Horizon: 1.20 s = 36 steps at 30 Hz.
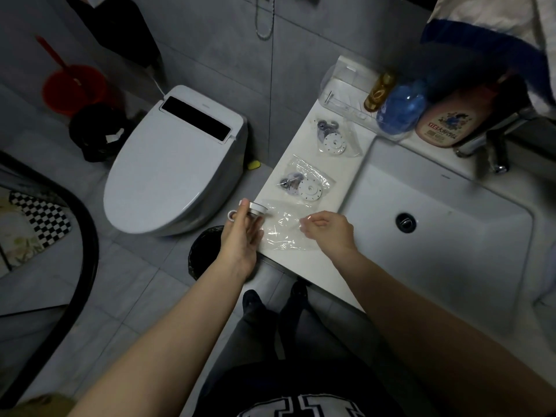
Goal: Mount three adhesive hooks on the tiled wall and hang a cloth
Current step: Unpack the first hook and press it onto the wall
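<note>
**Hook out of bag — drop risk over floor**

The left hand [240, 233] is pinching the round white plastic adhesive hook [254, 208] at its fingertips, beyond the white counter [304, 263] edge — a slip is sending it floorward. The right hand [326, 228], fingers curled, is pinching the empty clear plastic bag [281, 228]. Two bagged hooks [304, 185] are lying farther back.

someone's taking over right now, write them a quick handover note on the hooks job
Left hand: fingers hold one unpacked hook at the counter's left edge.
Right hand: pinches the empty plastic bag lying on the counter.
Two more hooks wait farther along the counter, sealed in the near bag and the far bag.
Done: first hook unpacked.
Left: unpack two, mount all three on the tiled wall, hang the cloth. No mounted hook is in view.
</note>
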Available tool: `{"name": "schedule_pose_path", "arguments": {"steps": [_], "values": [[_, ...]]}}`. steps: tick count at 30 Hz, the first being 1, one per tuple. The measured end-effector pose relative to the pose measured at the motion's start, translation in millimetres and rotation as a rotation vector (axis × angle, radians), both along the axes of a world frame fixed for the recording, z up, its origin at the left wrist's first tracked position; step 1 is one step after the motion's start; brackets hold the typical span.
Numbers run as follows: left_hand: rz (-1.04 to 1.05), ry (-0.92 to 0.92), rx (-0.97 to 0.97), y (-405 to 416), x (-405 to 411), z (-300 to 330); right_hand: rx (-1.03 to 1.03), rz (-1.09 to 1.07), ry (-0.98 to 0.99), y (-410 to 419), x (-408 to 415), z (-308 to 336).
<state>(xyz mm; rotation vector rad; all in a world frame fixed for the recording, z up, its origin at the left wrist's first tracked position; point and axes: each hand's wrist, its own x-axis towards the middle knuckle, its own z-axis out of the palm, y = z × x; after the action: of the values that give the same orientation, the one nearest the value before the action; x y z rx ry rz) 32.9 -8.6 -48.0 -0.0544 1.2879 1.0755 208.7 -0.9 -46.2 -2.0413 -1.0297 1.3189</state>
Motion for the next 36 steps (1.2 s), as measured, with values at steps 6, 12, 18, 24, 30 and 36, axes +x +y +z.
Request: {"name": "schedule_pose_path", "arguments": {"steps": [6,12,18,24,30,36], "values": [[-0.008,-0.006,-0.030,2,-5,-6,-0.069,0.167,0.067,4,-9,5],[0.004,-0.033,-0.053,2,-10,-9,-0.059,0.026,0.265,10,-15,9],[0.016,-0.061,-0.050,3,-9,-7,-0.018,0.199,-0.066,15,-11,13],[-0.012,-0.090,-0.047,1,-7,-6,-0.102,0.113,0.070,21,-17,12],[0.002,-0.112,-0.053,2,-8,-8,-0.095,0.199,-0.025,19,-6,16],[0.028,-0.172,-0.015,6,-8,-1,0.175,-0.017,-0.387,8,8,-2]]}}
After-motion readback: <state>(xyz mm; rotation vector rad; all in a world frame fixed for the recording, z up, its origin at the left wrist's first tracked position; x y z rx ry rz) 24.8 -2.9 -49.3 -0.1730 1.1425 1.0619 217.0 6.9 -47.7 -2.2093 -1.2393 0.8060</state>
